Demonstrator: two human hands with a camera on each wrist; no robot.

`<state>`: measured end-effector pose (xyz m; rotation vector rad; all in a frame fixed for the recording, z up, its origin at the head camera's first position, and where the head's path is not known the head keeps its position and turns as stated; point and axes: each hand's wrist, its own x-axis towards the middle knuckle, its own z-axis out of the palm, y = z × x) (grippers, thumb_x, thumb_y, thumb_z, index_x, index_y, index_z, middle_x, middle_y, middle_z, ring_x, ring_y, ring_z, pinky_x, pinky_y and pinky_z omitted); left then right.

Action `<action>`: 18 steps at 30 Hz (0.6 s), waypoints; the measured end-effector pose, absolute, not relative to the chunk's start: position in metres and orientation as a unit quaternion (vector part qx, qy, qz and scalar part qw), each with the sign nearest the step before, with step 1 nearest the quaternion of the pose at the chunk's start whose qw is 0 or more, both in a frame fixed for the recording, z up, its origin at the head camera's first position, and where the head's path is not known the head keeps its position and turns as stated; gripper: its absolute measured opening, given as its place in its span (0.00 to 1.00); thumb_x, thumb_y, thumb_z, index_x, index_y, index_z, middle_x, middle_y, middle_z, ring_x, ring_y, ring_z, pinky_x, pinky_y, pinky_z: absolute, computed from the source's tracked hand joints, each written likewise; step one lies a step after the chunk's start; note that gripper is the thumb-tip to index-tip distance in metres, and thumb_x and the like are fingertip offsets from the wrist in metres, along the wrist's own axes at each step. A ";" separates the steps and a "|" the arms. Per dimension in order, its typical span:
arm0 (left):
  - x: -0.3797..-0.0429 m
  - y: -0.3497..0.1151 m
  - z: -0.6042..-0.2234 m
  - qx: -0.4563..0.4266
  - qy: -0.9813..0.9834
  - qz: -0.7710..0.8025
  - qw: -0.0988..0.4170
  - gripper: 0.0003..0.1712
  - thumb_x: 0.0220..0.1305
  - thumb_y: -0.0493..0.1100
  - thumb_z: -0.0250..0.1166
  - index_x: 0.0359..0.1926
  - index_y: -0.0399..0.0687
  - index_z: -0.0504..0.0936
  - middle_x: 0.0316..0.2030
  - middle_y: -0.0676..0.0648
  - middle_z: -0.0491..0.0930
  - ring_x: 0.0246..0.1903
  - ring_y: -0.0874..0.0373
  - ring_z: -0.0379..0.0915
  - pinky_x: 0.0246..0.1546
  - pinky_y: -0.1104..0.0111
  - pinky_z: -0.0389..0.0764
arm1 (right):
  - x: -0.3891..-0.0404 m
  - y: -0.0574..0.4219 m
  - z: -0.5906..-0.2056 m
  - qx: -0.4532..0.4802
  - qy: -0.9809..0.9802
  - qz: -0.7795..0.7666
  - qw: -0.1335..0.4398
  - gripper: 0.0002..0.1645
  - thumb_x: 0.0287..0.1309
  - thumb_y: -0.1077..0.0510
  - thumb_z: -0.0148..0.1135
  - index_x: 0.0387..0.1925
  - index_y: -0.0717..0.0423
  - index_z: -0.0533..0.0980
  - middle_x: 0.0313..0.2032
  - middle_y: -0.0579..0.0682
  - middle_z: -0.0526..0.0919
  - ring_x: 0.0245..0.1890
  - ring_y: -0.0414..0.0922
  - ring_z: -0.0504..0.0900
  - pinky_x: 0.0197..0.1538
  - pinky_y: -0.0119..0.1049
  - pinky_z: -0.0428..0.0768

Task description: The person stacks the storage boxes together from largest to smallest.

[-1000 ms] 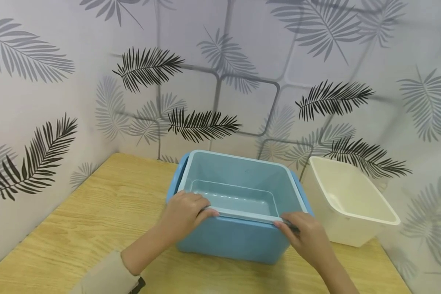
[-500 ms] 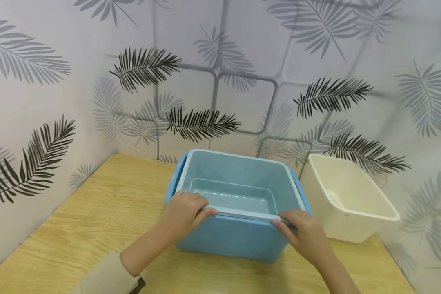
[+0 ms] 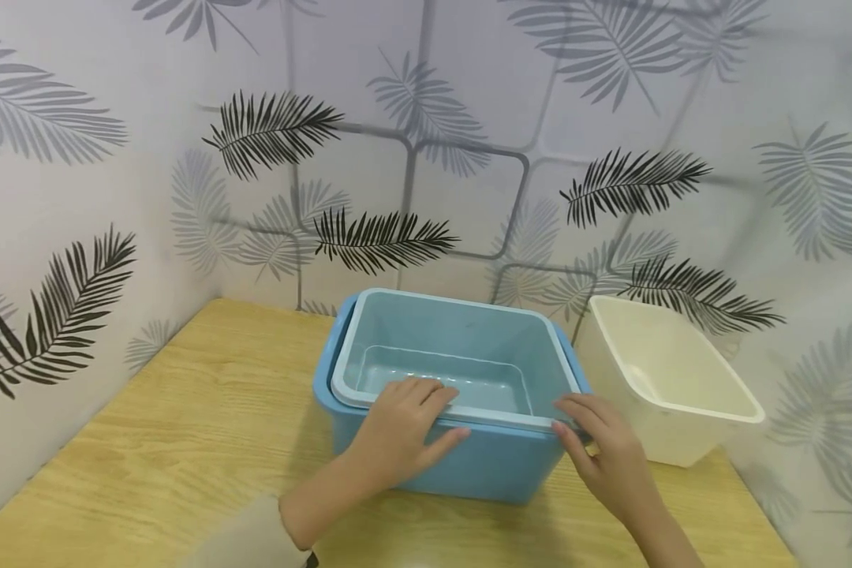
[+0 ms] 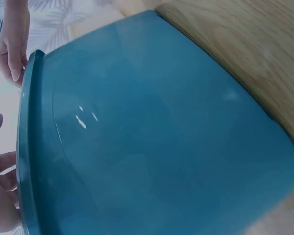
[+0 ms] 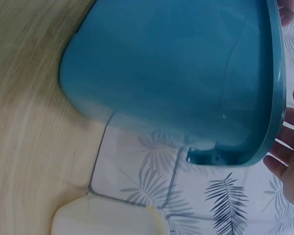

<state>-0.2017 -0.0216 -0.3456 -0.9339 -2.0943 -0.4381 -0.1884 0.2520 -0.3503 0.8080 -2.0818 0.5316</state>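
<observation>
A pale grey-blue plastic bin [image 3: 447,327] sits nested inside a brighter blue plastic bin [image 3: 479,465] on the wooden table. My left hand [image 3: 401,434] lies over the middle of the front rim, fingers extended and thumb held apart. At the front right corner, my right hand [image 3: 607,450] touches the rim with spread fingers. In the left wrist view, the blue bin's outer wall [image 4: 161,127] fills most of the picture, and my left hand [image 4: 2,191] shows at its rim. The right wrist view has my right hand's fingers [image 5: 286,142] partly behind the rim.
A cream plastic bin [image 3: 710,430] stands close to the right of the blue bins. Behind is a wall [image 3: 454,189] with a leaf pattern. Bare wood of the table [image 3: 206,418] extends to the left.
My left hand has let go of the rim's left part and moved right along the front. My right hand has slid slightly right and loosened. The pale bin's front left corner is uncovered.
</observation>
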 end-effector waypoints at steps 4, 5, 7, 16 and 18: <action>-0.203 -0.007 -0.345 -0.374 -0.822 -0.166 0.397 0.27 0.53 0.57 0.65 0.46 0.43 0.79 0.39 0.47 0.82 0.41 0.54 0.79 0.40 0.63 0.79 | -0.188 0.263 -0.353 0.317 -0.811 0.225 0.438 0.26 0.65 0.47 0.51 0.38 0.68 0.79 0.39 0.61 0.81 0.44 0.53 0.75 0.61 0.18 0.61; -0.203 -0.003 -0.345 -0.375 -0.821 -0.161 0.400 0.27 0.53 0.58 0.65 0.46 0.43 0.79 0.39 0.47 0.82 0.41 0.54 0.79 0.39 0.64 0.79 | -0.187 0.266 -0.354 0.314 -0.809 0.228 0.442 0.28 0.66 0.45 0.49 0.38 0.69 0.79 0.39 0.63 0.81 0.44 0.52 0.75 0.61 0.18 0.61; -0.204 0.004 -0.345 -0.379 -0.818 -0.151 0.405 0.27 0.53 0.58 0.66 0.46 0.44 0.79 0.39 0.48 0.82 0.41 0.55 0.79 0.38 0.65 0.79 | -0.186 0.273 -0.356 0.302 -0.813 0.231 0.441 0.29 0.65 0.44 0.50 0.38 0.70 0.78 0.40 0.65 0.80 0.47 0.49 0.74 0.62 0.19 0.60; -0.206 0.037 -0.345 -0.398 -0.795 -0.119 0.442 0.27 0.52 0.61 0.65 0.43 0.45 0.80 0.39 0.49 0.82 0.40 0.57 0.79 0.37 0.69 0.79 | -0.181 0.300 -0.369 0.235 -0.835 0.217 0.449 0.17 0.59 0.60 0.56 0.44 0.71 0.76 0.45 0.67 0.78 0.50 0.56 0.72 0.66 0.23 0.54; -0.206 0.045 -0.345 -0.402 -0.792 -0.112 0.446 0.27 0.53 0.62 0.64 0.44 0.46 0.80 0.39 0.50 0.82 0.40 0.58 0.78 0.38 0.69 0.79 | -0.179 0.305 -0.370 0.219 -0.841 0.208 0.448 0.17 0.57 0.62 0.57 0.45 0.71 0.76 0.45 0.68 0.78 0.53 0.54 0.72 0.66 0.24 0.54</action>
